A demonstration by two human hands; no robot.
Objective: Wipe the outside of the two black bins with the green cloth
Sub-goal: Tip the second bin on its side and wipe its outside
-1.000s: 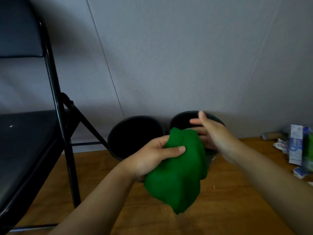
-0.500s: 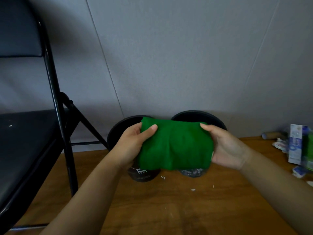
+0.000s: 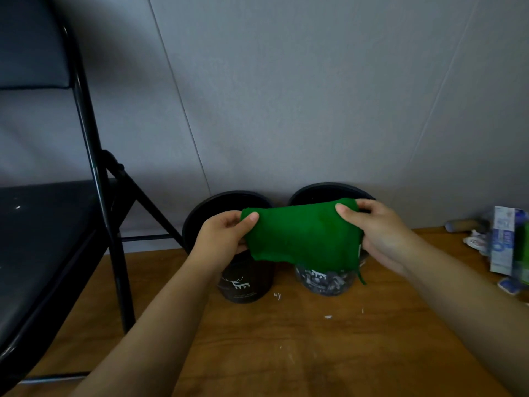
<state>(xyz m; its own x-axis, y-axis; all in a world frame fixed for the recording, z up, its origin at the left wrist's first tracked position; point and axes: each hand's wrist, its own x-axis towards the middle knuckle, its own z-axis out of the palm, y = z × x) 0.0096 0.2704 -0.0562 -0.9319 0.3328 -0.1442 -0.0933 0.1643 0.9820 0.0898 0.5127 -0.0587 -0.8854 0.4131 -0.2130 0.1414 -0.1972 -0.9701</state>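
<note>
Landmark: left bin (image 3: 246, 279).

Far left of it: black folding chair (image 3: 57, 224), legs on the wood floor (image 3: 286, 353), grey wall (image 3: 286, 96) behind.

Left bin: black, upright against the wall, white deer print on its lower front. Its top front is hidden by the left hand (image 3: 223, 242) and cloth (image 3: 303, 233).

Left hand: just above and in front of the left bin, thumb on top, fingers curled under, pinching the cloth's left corner.

Cloth: green, folded, stretched between both hands in front of both bin rims. Can't tell whether it touches either bin. A loose thread hangs off its lower right edge.

Right bin (image 3: 326, 282): just right of the left bin, small gap between, also at the wall. Lower wall shows a mottled grey-white pattern.

Right hand (image 3: 380, 236): up and right of the left bin, over the right bin's front, thumb on top, pinching the cloth's right edge.

Far right: blue-white cartons (image 3: 503, 242) and small clutter on the floor, well apart from the bins.
</note>
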